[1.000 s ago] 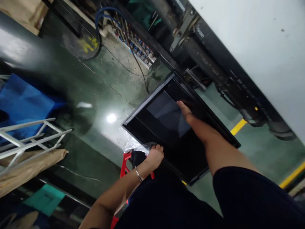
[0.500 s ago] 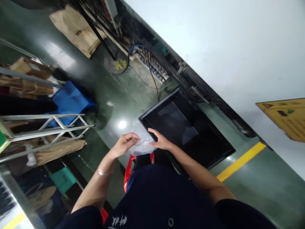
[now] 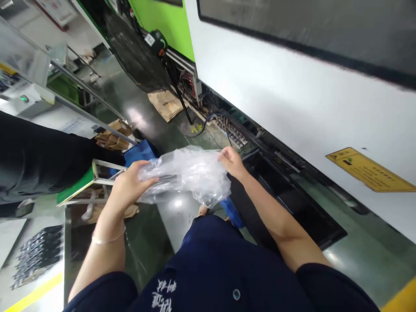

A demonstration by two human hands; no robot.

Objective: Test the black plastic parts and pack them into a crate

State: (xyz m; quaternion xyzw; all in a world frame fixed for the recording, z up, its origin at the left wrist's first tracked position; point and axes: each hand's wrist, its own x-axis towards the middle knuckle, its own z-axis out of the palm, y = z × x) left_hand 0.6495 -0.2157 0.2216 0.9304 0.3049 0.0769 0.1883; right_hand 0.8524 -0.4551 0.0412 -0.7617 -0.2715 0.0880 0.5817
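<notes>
A crumpled clear plastic bag (image 3: 204,173) is stretched between my two hands in front of my body. My left hand (image 3: 131,184) grips its left end, with the thumb below and the fingers above. Something dark and thin shows through the plastic beside that thumb; what it is I cannot make out. At the bag's upper right edge, my right hand (image 3: 232,161) pinches the plastic between thumb and fingers.
A white machine (image 3: 276,86) with a yellow label (image 3: 373,169) fills the right side. Below it on the floor lies a black tray-like panel (image 3: 292,195). At left are a metal frame, cartons (image 3: 113,135), a table with dark parts (image 3: 39,253) and another person's dark-clothed body part.
Both hands have come up and moved apart, and the plastic bag is now raised and spread between them. The view has tilted up, showing more of the machine and the left side.
</notes>
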